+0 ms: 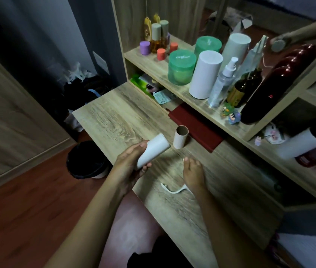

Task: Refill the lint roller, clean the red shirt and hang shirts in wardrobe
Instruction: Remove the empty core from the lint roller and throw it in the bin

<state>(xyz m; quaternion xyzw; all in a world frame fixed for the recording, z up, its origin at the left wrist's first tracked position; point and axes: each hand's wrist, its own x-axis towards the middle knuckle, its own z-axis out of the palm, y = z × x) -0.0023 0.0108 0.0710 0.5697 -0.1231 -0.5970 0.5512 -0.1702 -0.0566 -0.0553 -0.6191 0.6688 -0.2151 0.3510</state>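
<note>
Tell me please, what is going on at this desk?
A person is refilling a lint roller. The left hand holds a fresh white roll above the wooden desk. The right hand rests over the white roller handle lying on the desk. The empty cardboard core stands upright beside a red notebook. The roll is not yet fitted.

A wooden table (114, 120) runs under a shelf (184, 93) on the far right. Two green jars (181, 67) stand on the shelf, with a clear spray bottle (224, 82) and a tall dark red bottle (281, 84) to their right. Small figurines (230, 114) sit at the shelf's near edge. A dark red notebook (195, 126) lies on the table, partly under the shelf. A black-lined bin (84, 160) stands on the floor (27, 209) at left.
</note>
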